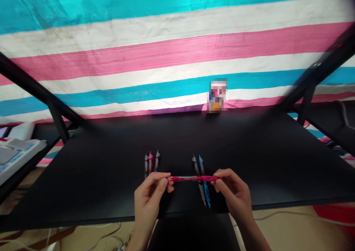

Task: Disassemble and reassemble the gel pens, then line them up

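over the black desk [83, 169], both hands hold a single pink retractable pen [192, 178] level and crosswise, just above the desktop and near its front edge. the left hand [149, 199] is closed on one end of the pen, pinching it between thumb and fingers. the right hand [234, 193] is closed on the other end in the same pinch, with its fingers curled over the barrel. a stretch of paler barrel shows between the two grips.

a grey pen [202, 193] and a blue pen [206, 193] lie side by side on the desk, almost touching, and the pink pen crosses over them; whether it touches them i can't tell. toward the left hand, a red pen [150, 163] lies in a tight row between two grey-and-dark pens [146, 165].

at the far edge, a small upright box [217, 95], too blurred to read, stands against a striped pink, white and turquoise cloth [177, 58]. black metal frame bars [36, 84] slant along both sides, and a white device [16, 155] sits at the left, partly out of view.
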The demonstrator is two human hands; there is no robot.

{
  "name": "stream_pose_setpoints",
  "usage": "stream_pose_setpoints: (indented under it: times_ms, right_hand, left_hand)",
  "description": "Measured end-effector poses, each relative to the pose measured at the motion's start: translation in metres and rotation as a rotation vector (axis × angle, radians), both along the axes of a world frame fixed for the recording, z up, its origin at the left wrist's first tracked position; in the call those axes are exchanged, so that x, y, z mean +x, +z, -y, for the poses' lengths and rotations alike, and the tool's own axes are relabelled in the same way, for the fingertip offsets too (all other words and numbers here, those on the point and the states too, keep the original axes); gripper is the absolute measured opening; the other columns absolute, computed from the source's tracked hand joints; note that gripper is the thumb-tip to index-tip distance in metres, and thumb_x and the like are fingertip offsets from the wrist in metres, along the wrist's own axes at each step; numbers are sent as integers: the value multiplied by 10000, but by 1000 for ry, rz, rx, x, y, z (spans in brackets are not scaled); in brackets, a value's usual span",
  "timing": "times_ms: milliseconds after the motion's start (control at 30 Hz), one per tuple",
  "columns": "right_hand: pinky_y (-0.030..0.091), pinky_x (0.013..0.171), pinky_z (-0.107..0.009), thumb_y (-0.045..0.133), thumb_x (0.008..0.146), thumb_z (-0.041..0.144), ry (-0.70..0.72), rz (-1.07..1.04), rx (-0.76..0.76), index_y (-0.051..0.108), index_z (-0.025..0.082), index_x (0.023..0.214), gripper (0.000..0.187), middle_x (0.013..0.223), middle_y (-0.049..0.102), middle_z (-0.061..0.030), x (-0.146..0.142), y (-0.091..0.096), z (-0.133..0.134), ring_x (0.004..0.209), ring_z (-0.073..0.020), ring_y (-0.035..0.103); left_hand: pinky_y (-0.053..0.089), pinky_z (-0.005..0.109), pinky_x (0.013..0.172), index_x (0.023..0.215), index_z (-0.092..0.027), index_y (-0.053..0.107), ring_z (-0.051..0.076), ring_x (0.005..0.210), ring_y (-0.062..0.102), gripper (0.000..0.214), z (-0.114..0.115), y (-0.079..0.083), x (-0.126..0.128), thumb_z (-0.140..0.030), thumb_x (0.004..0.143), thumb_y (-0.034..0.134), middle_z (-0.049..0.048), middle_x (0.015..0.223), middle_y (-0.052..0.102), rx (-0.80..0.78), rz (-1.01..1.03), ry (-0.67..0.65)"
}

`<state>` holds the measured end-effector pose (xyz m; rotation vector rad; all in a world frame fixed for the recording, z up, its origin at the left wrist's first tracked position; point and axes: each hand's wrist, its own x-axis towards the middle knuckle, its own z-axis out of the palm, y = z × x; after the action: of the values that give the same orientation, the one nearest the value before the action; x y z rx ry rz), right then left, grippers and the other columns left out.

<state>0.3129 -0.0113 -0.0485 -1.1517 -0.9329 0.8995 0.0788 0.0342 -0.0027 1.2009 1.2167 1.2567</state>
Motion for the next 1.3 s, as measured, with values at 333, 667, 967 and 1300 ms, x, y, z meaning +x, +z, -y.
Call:
stream_pose_setpoints:
  times_ms: [333,667,967,1300]
  right_hand:
    - [492,585,-277,746,937,217,-34,-133,91,778,250,991,71,790,696,-10,4,-9,-2,608,-139,613]
    - [462,606,-282,704,950,213,-131,-270,134,766,238,954,66,831,673,-14,-4,1,-2,610,-121,579]
    - [444,596,-258,706,943,237,-137,-313,203,758,221,929,57,762,636,-4,-1,1,-4,640,-124,563]
    - [443,592,-257,700,960,232,-125,-319,245,749,227,933,56,751,618,0,0,-2,-5,664,-134,555]
  left_hand:
    - [578,252,697,948,-182,821,158,659,695,181,-3,-2,-11,-352,908,778,30,712,752,37,49,28]
    - [551,225,704,956,-190,826,145,672,692,158,-7,-2,-21,-332,908,776,21,706,752,31,48,66]
    - [551,240,686,942,-178,828,151,650,679,166,-8,-6,-19,-328,894,776,28,685,742,8,45,73]
    - [552,251,707,939,-175,825,159,660,684,169,-7,-4,-19,-329,895,773,28,678,738,-16,42,62]
